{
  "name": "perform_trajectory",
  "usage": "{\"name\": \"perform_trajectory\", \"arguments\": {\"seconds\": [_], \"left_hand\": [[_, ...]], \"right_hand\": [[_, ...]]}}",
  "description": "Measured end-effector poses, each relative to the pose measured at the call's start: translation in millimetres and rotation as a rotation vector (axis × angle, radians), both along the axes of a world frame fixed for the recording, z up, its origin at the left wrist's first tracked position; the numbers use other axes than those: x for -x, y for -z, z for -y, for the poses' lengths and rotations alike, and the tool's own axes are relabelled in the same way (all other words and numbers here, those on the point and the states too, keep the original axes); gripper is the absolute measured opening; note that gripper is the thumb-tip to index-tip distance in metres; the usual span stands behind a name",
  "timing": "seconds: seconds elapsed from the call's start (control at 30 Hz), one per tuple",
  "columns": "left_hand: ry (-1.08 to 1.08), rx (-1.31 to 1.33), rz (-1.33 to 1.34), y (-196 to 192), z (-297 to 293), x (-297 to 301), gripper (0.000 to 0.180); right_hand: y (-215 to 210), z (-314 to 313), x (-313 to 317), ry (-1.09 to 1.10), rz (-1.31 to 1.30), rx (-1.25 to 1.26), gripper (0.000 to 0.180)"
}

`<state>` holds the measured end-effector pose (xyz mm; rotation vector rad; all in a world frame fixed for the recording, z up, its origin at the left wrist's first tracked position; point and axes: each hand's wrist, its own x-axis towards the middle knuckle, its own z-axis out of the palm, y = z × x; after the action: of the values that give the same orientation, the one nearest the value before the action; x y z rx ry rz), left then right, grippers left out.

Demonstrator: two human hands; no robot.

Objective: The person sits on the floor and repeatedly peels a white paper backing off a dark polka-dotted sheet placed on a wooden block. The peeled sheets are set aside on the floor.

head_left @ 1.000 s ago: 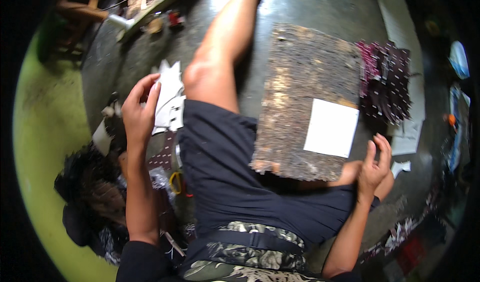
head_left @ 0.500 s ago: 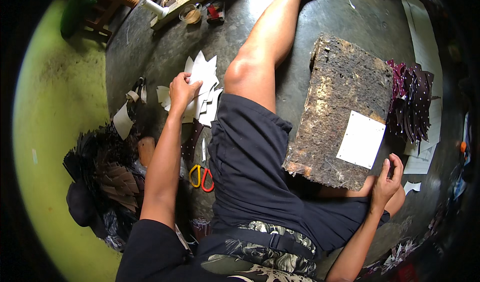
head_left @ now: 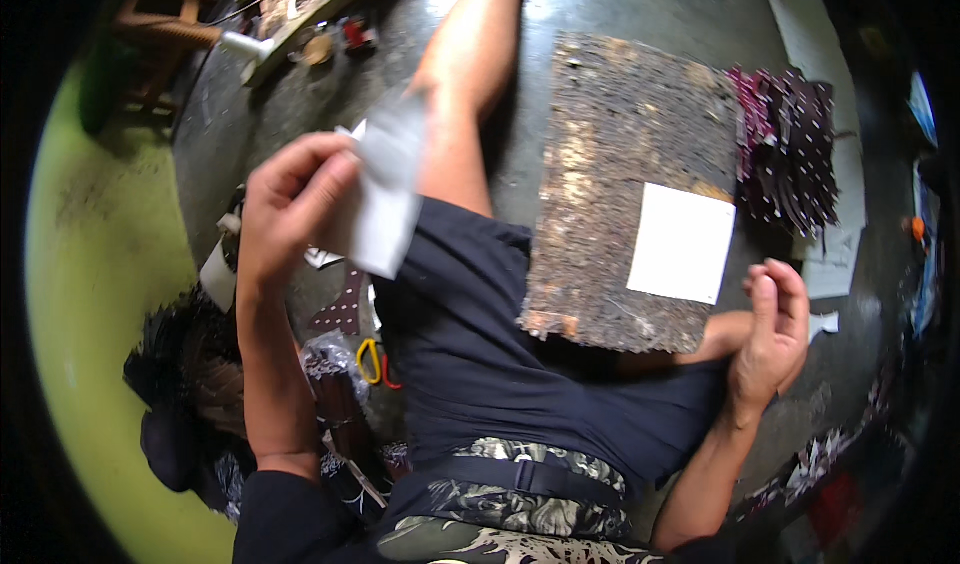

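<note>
My left hand (head_left: 295, 199) is raised over the floor beside my left knee. Its thumb and fingers pinch a white pointed cut piece (head_left: 385, 204), blurred by motion; I cannot tell paper from fabric. My right hand (head_left: 772, 329) is held above my bent right knee with fingers loosely bent and apart, nothing visible in it. Just left of it, a white square sheet (head_left: 683, 244) lies flat on a thick, rough brown board (head_left: 590, 184), which rests across my right leg.
Scissors with yellow and red handles (head_left: 370, 362) lie by my left thigh, next to a dotted maroon piece (head_left: 338, 309). Dotted dark fabric pieces (head_left: 795, 154) lie right of the board. Dark bundles (head_left: 190, 364) are heaped by the green wall (head_left: 90, 294).
My left hand has lifted a white piece up from the pile on the floor. The right hand stays by the board's near right corner. The whole view has shifted.
</note>
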<state>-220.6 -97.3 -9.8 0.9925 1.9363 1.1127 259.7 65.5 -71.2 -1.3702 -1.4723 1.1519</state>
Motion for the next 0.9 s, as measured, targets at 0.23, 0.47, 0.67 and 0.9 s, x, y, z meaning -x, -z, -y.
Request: {"name": "perform_trajectory", "arguments": {"seconds": [0.23, 0.47, 0.67, 0.9], "left_hand": [[0.619, 0.009, -0.066, 1.1, -95.2, -188.5, 0.018], [0.654, -0.069, -0.548, 13.3, -115.1, -223.2, 0.019], [0.536, -0.307, -0.545, 45.4, -138.8, -253.3, 0.04], [0.475, -0.328, -0.457, 63.9, -138.7, -257.7, 0.027]], "right_hand": [[-24.9, -5.9, 35.0, -0.275, -0.362, 0.402, 0.031], [-11.0, -12.5, 25.9, -0.222, -0.182, 0.366, 0.015], [4.8, -18.4, 24.1, -0.216, -0.264, 0.317, 0.013], [27.3, -26.1, 14.9, -0.186, -0.56, 0.483, 0.016]]}}
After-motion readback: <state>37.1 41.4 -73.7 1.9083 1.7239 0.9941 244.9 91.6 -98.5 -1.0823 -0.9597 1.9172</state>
